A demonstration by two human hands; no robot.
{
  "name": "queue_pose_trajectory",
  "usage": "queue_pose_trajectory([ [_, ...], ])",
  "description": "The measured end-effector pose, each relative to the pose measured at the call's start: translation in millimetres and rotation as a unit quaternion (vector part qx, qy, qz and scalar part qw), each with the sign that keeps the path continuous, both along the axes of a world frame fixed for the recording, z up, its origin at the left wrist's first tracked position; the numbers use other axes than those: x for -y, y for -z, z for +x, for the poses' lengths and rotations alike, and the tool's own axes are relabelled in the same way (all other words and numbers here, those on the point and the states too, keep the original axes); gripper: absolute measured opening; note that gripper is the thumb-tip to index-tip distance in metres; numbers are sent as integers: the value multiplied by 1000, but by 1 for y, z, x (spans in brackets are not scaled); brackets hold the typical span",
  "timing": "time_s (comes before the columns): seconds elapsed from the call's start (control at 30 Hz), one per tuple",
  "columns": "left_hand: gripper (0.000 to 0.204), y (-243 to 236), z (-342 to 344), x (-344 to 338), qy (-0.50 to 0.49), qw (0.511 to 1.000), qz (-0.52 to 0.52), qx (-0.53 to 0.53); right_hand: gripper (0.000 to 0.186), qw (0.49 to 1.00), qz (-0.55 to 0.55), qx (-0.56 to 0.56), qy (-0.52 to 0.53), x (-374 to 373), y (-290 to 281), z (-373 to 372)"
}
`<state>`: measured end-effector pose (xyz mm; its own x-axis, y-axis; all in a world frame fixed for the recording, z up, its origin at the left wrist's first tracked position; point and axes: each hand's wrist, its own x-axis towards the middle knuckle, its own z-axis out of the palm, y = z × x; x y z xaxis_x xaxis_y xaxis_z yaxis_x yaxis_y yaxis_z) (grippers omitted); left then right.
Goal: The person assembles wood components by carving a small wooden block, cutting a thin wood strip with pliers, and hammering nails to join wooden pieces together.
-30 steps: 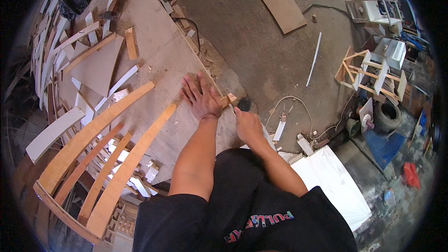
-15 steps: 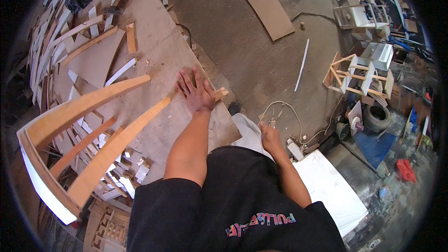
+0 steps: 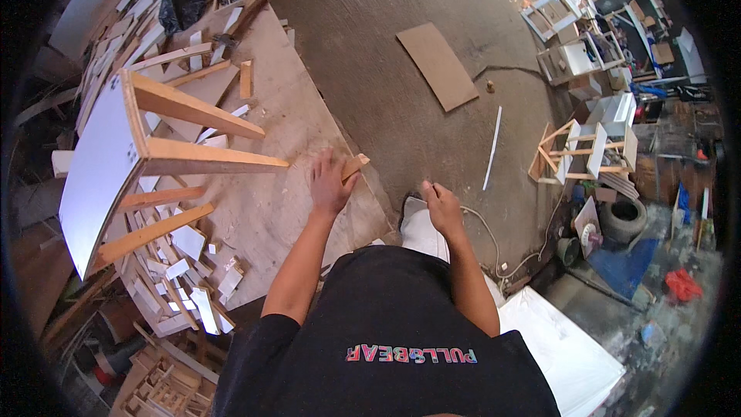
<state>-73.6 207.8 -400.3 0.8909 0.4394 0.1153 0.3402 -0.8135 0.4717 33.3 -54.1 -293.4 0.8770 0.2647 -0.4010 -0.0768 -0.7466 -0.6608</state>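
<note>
On the plywood bench, my left hand (image 3: 330, 184) is closed about a short wooden block (image 3: 354, 167), its thumb along the near side and its fingers slightly blurred. Beside it, to the left, a stool with a white seat and several bare wooden legs (image 3: 208, 156) lies on its side, legs pointing toward my hand. One leg tip comes close to my fingers. In front of my body, past the bench edge, my right hand (image 3: 443, 210) is closed with the thumb uppermost. Whatever it may hold is hidden.
Wood offcuts (image 3: 189, 243) cover the bench's left side, with a black plastic bag (image 3: 181, 9) farther back. A brown board (image 3: 438, 67) and a white strip (image 3: 492, 148) lie on the floor. Stool frames (image 3: 590, 150), a tire (image 3: 624, 218) and a white box (image 3: 559, 347) are at right.
My left hand has gone from lying flat on the bench to closing round the wooden block. The stool appears farther up and turned. My right hand has risen slightly in view.
</note>
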Motion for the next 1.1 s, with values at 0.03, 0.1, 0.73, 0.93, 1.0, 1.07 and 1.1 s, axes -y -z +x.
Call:
queue_pose_trajectory([
  [0.03, 53, -1, -6, 5, 21, 1000, -3, -10, 53, 1000, 9, -4, -7, 2, 2, 5],
  [0.1, 47, -2, -12, 11, 8, 1000, -10, -15, 53, 999, 27, -13, -22, 7, 3, 17],
  [0.73, 54, -278, 5, 132, -15, 974, -26, 226, 27, 852, 413, -197, -255, -2, -151, 82],
  [0.93, 50, -290, 8, 166, -83, 979, 6, 185, 29, 852, 402, -183, -283, 5, -168, 79],
  [1.0, 50, -288, 7, 175, -90, 982, 25, 166, 29, 855, 405, -173, -276, 10, -169, 78],
  [1.07, 49, -288, 7, 183, -89, 982, 41, 159, 33, 850, 392, -171, -308, 16, -165, 82],
  [1.1, 48, -288, 7, 188, -92, 982, 44, 156, 34, 847, 386, -170, -323, 19, -164, 84],
])
